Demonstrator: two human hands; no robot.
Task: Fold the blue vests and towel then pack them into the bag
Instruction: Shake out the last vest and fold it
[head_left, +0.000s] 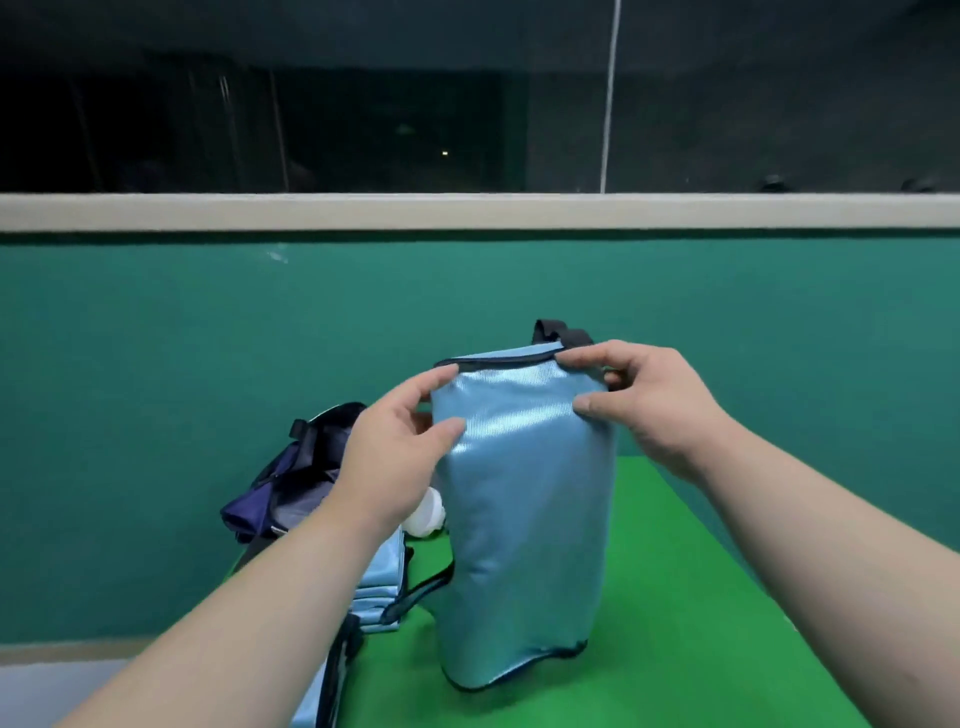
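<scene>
I hold a light blue vest (524, 519) with dark trim up in front of me, folded lengthwise and hanging down to the green table (675, 597). My left hand (395, 457) pinches its upper left corner between thumb and fingers. At the upper right corner my right hand (639, 400) pinches the top edge the same way. A stack of folded light blue vests (382, 582) lies on the table below my left forearm. Behind the stack stands the open dark navy bag (296, 483).
A white object (428, 514) sits between the bag and the held vest, partly hidden. A teal wall (208, 364) with a pale ledge runs behind the table. The table's left edge drops off below my left arm.
</scene>
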